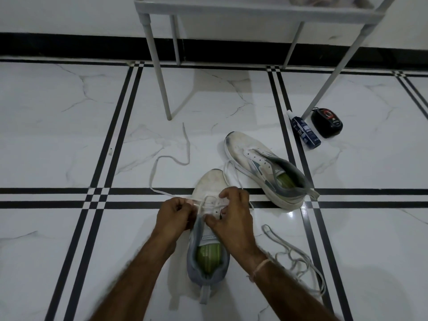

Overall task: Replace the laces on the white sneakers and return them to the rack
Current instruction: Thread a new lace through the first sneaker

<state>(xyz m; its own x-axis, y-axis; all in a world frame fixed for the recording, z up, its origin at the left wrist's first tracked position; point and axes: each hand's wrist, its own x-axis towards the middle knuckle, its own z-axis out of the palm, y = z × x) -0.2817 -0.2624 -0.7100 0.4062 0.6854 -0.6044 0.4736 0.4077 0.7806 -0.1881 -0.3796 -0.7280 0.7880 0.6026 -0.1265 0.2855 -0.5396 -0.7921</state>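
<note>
Centrally, left hand (176, 216) and right hand (232, 218) pinching flat white lace (189, 147) on scuffed sneaker (212, 181), glossy marble floor (69, 135)

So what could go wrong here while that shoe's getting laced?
1. The lace trails far out across the floor on the left, so its ends might finish uneven.
2. The greyer loose laces heaped beside the right hand could get tangled in.
3. The spray bottle lies by a leg of the rack, easy to knock when the shoes go back.
</note>
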